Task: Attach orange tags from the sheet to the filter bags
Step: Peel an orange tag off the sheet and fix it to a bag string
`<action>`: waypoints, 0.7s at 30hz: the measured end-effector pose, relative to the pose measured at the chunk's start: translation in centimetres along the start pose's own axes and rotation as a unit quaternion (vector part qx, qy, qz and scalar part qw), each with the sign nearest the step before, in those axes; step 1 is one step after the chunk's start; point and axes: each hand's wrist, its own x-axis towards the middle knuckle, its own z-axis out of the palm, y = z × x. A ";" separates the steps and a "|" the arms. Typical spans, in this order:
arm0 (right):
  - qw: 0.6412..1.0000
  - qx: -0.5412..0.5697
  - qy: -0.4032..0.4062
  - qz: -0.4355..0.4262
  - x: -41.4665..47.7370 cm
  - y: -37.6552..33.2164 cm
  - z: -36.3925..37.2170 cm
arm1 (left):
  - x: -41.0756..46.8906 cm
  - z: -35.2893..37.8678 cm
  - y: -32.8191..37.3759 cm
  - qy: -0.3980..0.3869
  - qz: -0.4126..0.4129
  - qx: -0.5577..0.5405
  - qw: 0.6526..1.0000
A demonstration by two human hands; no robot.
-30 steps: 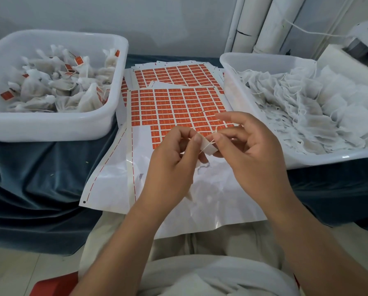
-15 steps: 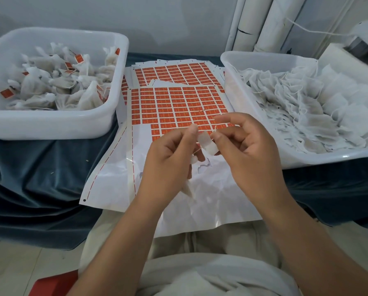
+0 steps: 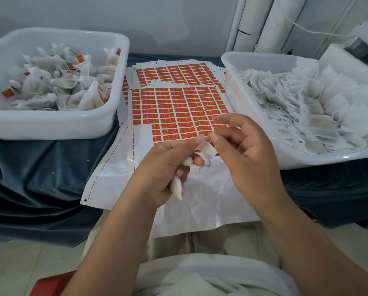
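Filter bag (image 3: 177,187) — you are gripping it in your left hand (image 3: 164,167), with the lower fingers curling round its middle, so one white end is poking out below the palm and a bunched part is showing between the fingers. The fingertips of that hand are pinching a small white slip (image 3: 207,151) from the left. Your right hand (image 3: 249,159) is meeting it from the other side, with one fingertip pressing at the slip's upper corner and the topmost finger lifting free above it. Whether a string is running between the two hands, I cannot tell.

Both hands are hovering over the peeled, blank lower part of the sheet of orange tags (image 3: 178,107), which is lying on the blue cloth (image 3: 39,178) and overlapping a second sheet (image 3: 172,73) behind it. The left tub (image 3: 50,124) is sitting beside the sheet and holding tagged bags (image 3: 57,88). The right tub (image 3: 238,99) — touching the sheet's other edge — is holding a loose heap of plain white bags (image 3: 307,107).
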 end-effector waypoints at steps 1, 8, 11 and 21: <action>1.000 -0.001 -0.005 -0.002 0.0 0.1 0.0 | 0.1 -0.1 -0.1 0.001 -0.001 0.001 1.000; 0.999 0.005 -0.035 0.008 0.4 0.4 -0.6 | 0.1 -0.2 -0.1 0.014 0.011 0.039 0.999; 0.999 0.017 -0.034 0.018 0.5 0.6 -0.6 | -0.1 0.0 -0.3 0.024 0.029 0.086 0.996; 0.998 0.025 -0.031 0.045 0.4 0.5 -0.5 | -0.1 0.1 -0.2 0.050 0.076 0.218 0.972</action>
